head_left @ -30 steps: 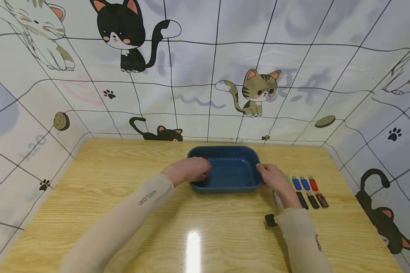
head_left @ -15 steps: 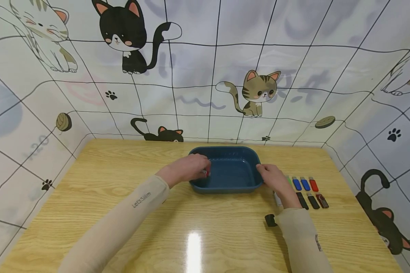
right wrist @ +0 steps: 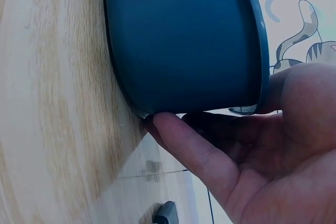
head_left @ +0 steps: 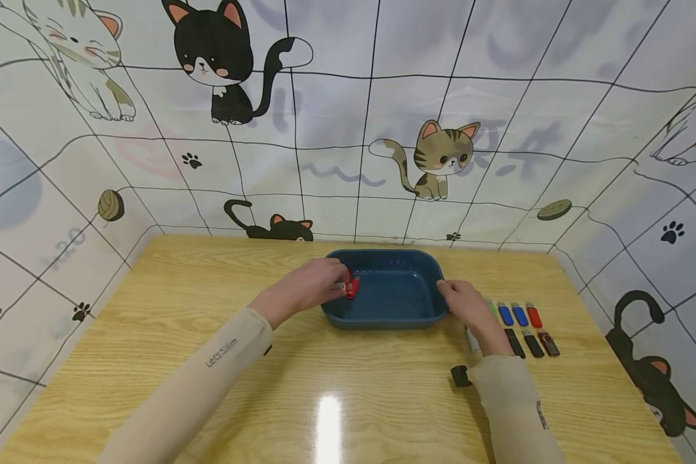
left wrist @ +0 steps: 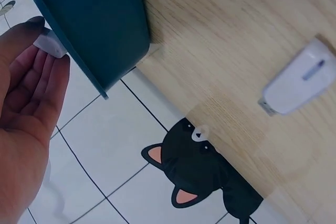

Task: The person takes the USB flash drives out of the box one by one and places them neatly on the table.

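My left hand (head_left: 301, 290) reaches over the left rim of a dark blue tray (head_left: 400, 320). Between its thumb and fingers it pinches a small whitish piece (left wrist: 51, 44), which looks like a USB stick; the tray's rim and the fingers hide part of it. Red USB sticks (head_left: 352, 288) show at the fingertips, inside the tray's left end; whether the hand touches them I cannot tell. At the opposite end, my right hand (head_left: 470, 306) grips the tray's right side, thumb (right wrist: 194, 150) on the outer wall.
Right of the tray lie rows of USB sticks: blue (head_left: 505, 314), red (head_left: 534, 316), black (head_left: 532, 344) and dark red (head_left: 548, 343), some partly behind the right arm. A white USB stick (left wrist: 302, 80) lies on the wooden table left of the tray. A cat-print cloth (head_left: 330, 161) stands behind.
My left hand has lifted slightly and drawn back to the left, so the red USB sticks in the tray show more. The right hand keeps its grip on the tray.
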The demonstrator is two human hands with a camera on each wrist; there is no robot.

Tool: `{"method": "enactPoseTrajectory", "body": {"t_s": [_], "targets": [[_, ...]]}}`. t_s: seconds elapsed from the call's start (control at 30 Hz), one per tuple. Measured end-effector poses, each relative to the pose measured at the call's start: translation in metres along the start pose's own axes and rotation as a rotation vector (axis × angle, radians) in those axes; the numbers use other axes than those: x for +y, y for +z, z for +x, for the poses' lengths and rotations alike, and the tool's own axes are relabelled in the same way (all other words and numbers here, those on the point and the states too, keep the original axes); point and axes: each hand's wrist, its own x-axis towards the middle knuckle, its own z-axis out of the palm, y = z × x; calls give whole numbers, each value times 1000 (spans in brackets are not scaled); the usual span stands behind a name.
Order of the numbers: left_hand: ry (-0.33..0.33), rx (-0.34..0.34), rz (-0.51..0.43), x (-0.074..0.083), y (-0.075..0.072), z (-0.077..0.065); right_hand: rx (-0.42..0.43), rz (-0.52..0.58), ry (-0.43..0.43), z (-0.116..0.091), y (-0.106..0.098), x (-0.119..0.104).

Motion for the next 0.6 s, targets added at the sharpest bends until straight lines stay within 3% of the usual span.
{"method": "enactPoseTrajectory", "body": {"t_s": [0.4,0.6], "targets": [[-64,108,-21,-8,0,-24,-8,0,12,-1,-1,1],[-87,212,-41,-15,4,-41,-24,10,24,-1,-1,-1]]}}
